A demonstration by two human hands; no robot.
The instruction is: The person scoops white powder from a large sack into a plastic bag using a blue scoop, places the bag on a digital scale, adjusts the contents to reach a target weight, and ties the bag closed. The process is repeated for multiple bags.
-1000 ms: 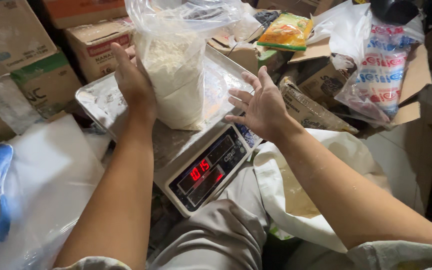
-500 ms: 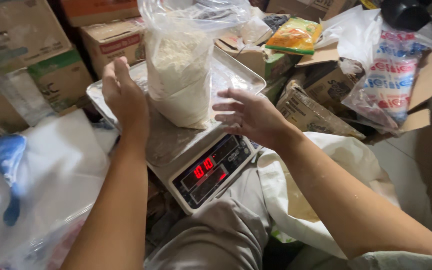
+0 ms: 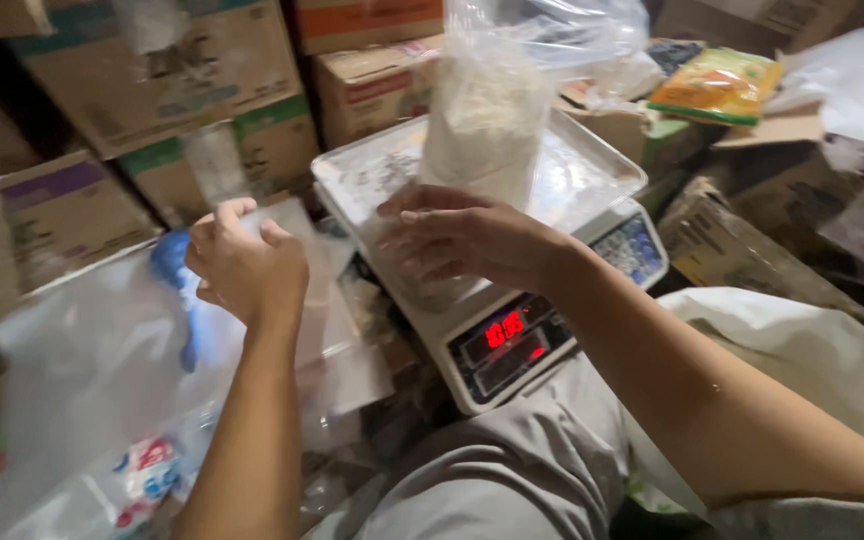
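We note the clear plastic bag of white powder (image 3: 492,110) standing upright on the steel tray (image 3: 592,180) of the digital scale (image 3: 527,320), top open and bunched. The right hand (image 3: 462,240) hangs palm down just in front of the bag's base; its fingers (image 3: 417,215) are loosely spread and point left. Motion blur keeps us from telling whether they touch the bag or the tray.

The left hand (image 3: 247,265) is well to the left of the scale, apart from the bag, fingers curled inward into a loose fist. We cannot tell if it pinches anything. Just beyond it lies a blue scoop (image 3: 177,265) amid clear plastic sheeting (image 3: 82,380).

The scale's front panel shows glowing red digits, with a keypad of pale blue keys (image 3: 632,245) at its right.

Behind: stacked brown cardboard boxes (image 3: 162,70), some with green, purple or red bands. Upper right, a flat yellow and green packet (image 3: 722,85) lies on more boxes. Lower right, a white sack (image 3: 802,350).
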